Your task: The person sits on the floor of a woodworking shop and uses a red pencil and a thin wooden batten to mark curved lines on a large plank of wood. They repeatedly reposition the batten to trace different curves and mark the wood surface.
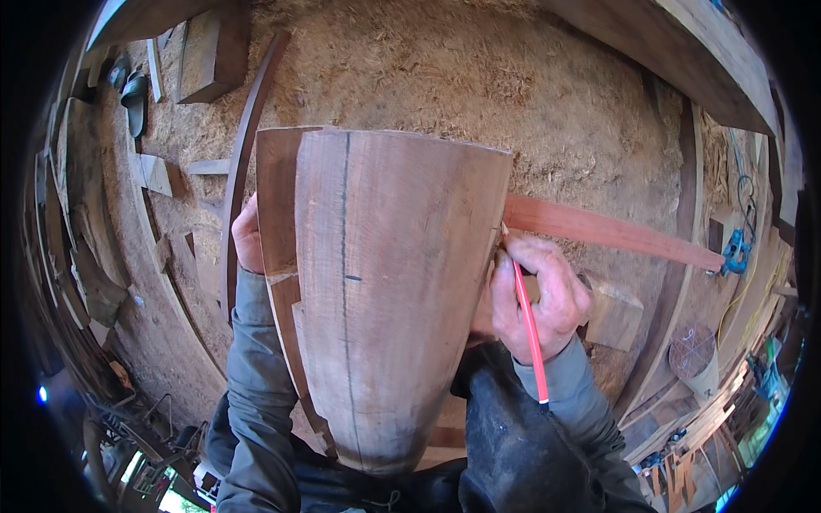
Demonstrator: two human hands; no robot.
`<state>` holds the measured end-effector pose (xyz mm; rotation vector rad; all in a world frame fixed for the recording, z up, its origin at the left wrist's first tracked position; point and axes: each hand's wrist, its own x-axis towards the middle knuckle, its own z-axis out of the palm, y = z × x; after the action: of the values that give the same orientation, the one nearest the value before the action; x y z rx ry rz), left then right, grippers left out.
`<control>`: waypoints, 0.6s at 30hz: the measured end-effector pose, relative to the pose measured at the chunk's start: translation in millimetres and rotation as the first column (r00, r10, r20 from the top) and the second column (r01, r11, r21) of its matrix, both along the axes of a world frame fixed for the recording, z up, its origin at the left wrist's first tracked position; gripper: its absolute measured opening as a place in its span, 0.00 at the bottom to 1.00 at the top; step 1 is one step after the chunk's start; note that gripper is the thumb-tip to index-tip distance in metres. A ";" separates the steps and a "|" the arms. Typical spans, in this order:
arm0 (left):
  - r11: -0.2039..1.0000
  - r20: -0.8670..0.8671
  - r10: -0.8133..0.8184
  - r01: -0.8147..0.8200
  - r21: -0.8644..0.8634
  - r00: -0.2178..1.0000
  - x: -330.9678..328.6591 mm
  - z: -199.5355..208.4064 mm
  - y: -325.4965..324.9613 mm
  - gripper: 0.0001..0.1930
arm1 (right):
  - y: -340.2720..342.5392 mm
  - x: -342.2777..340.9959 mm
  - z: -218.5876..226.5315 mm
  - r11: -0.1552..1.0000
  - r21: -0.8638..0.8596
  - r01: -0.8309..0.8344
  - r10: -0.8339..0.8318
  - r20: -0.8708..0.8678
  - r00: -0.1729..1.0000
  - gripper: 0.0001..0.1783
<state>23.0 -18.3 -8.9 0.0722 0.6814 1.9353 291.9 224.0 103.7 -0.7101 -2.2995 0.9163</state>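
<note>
A broad, tapering wooden board (410,256) leans up from my lap, with a dark lengthwise line and a short cross mark on its face. Along its left side runs a darker wooden piece (278,184). My left hand (247,237) is closed at this left edge, holding the board; its fingers are mostly hidden behind the wood. At the right edge my right hand (547,295) pinches a red pencil (528,329), its tip close against the board's side. Beyond that edge, a reddish tapered wooden strip (607,229) reaches out to the right.
A curved dark wooden strip (246,162) stands just left of my left hand. Wood blocks (214,56) and sandals (134,101) lie at the far left on the sawdust-covered floor (479,77). A blue clamp (735,251) and a round wood piece (692,350) are at right. A large beam (676,60) crosses the upper right.
</note>
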 end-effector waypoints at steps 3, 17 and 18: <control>0.999 0.008 0.030 -0.030 -0.031 1.000 2.9 0.1 0.5 0.25 | 1.6 -3.3 0.0 0.996 -0.064 0.059 -0.055 0.057 0.997 0.13; 0.999 -0.011 0.016 -0.016 -0.028 1.000 -4.6 -5.1 -6.0 0.24 | 43.0 22.7 30.4 0.992 0.009 0.125 -0.125 0.074 0.989 0.19; 1.000 -0.031 0.003 -0.004 -0.027 1.000 -5.0 -6.7 -6.2 0.24 | 63.7 21.5 28.1 0.980 0.194 0.039 -0.074 0.178 0.981 0.21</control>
<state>18.0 -24.5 -15.7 0.0850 0.7286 1.9311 313.4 287.8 131.7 -0.8018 -2.4737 0.6158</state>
